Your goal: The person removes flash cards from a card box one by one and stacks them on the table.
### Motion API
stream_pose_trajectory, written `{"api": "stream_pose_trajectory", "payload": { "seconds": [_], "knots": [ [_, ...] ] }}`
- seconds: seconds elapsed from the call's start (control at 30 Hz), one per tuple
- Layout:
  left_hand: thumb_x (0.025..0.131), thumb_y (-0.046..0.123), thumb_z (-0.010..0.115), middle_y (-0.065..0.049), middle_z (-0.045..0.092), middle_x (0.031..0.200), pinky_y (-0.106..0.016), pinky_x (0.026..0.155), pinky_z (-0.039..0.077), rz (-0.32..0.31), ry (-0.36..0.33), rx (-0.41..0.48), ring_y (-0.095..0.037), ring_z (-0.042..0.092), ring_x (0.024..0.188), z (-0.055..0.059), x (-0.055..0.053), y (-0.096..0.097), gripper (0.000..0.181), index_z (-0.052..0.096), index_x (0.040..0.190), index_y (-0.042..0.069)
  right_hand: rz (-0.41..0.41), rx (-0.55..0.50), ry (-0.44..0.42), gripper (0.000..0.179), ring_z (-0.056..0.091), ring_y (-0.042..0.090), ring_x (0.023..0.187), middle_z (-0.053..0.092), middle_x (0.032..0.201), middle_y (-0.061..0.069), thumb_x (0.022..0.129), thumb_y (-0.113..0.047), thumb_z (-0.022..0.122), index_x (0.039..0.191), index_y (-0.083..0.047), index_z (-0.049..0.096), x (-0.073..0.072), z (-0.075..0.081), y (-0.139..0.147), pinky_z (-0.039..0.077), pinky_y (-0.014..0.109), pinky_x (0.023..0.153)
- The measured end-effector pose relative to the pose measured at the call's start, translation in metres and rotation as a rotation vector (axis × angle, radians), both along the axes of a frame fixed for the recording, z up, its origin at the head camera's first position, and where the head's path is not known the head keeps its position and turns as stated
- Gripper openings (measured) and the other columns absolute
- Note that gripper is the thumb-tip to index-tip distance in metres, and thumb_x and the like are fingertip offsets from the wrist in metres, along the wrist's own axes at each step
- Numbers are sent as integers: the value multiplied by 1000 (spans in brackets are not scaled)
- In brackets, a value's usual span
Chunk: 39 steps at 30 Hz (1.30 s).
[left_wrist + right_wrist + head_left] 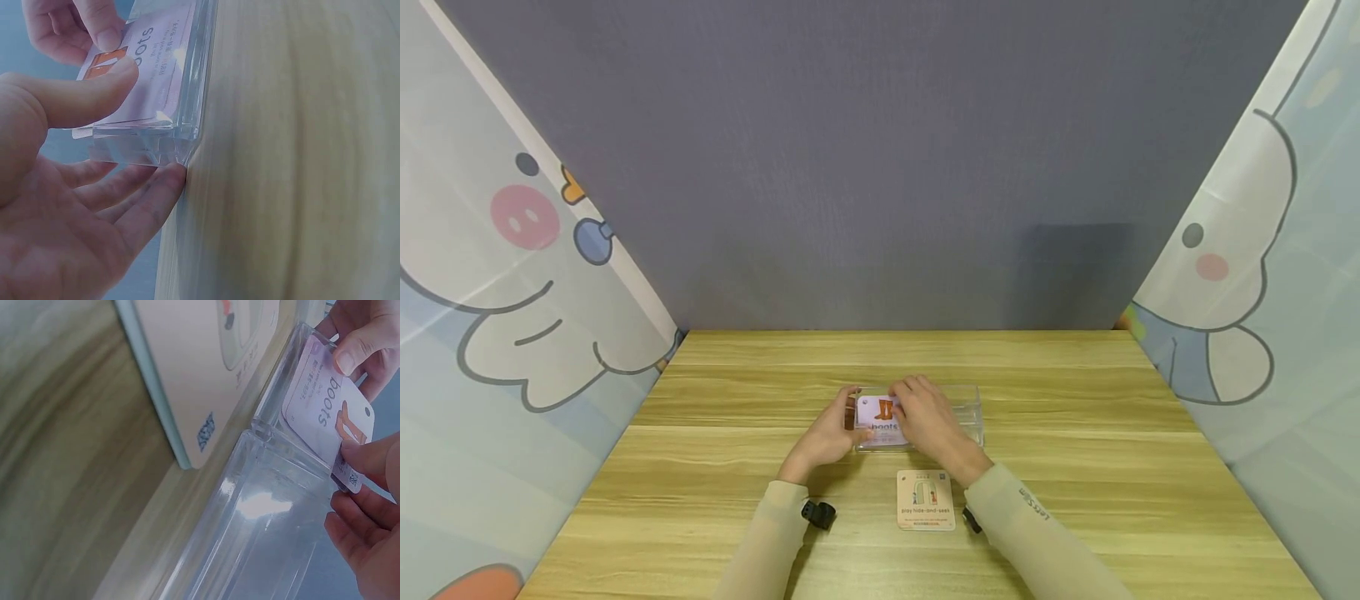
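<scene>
A pink-white picture card [872, 415] reading "boots" lies in the left compartment of a clear plastic box [976, 417]. My left hand [826, 433] holds the box's left end, its thumb over the card and its fingers along the end wall [131, 147]. My right hand [927, 423] pinches the card's other edge between thumb and fingers, with the card's corner [354, 480] showing between them. In the right wrist view, the card lies tilted at the top of the box. The right compartment [265, 515] shows bare clear plastic.
Nearer the person, a stack of cards [925, 502] with "play hide-and-seek" on top lies on the wooden table [1075, 450]. A grey panel [880, 167] stands behind the table, with cartoon-printed curtains [475, 250] at both sides.
</scene>
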<state>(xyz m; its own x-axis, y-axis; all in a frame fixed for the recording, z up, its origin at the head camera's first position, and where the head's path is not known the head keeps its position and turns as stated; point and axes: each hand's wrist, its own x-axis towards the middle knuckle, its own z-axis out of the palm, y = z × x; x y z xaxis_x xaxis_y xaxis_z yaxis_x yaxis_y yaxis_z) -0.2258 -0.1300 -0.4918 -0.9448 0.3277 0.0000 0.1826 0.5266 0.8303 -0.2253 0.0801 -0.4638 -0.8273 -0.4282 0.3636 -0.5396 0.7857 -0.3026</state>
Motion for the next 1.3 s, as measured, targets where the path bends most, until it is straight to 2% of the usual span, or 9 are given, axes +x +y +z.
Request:
{"api": "stream_pose_trajectory", "payload": {
  "seconds": [0.43,0.8,1.3],
  "knots": [
    [91,14,77,-17,56,132,-51,99,50,-9,0,15,-35,58,119,-3,0,-1,83,26,156,0,0,-7,-20,26,64,24,102,70,107,8,90,-9,76,114,-6,68,0,4,0,52,41,96],
    [92,11,75,-16,56,128,-49,98,51,-22,7,25,-33,59,117,-3,-1,-1,82,26,155,-2,-7,-53,-52,23,66,24,95,71,102,9,91,-4,73,114,-6,67,-2,10,1,57,40,85],
    [91,9,75,-16,57,125,-47,96,51,-19,17,13,-28,61,110,-3,-3,1,80,28,153,-3,-10,-95,-6,21,65,24,96,71,102,9,92,-2,72,113,-5,69,-4,10,3,57,39,82]
  ]
}}
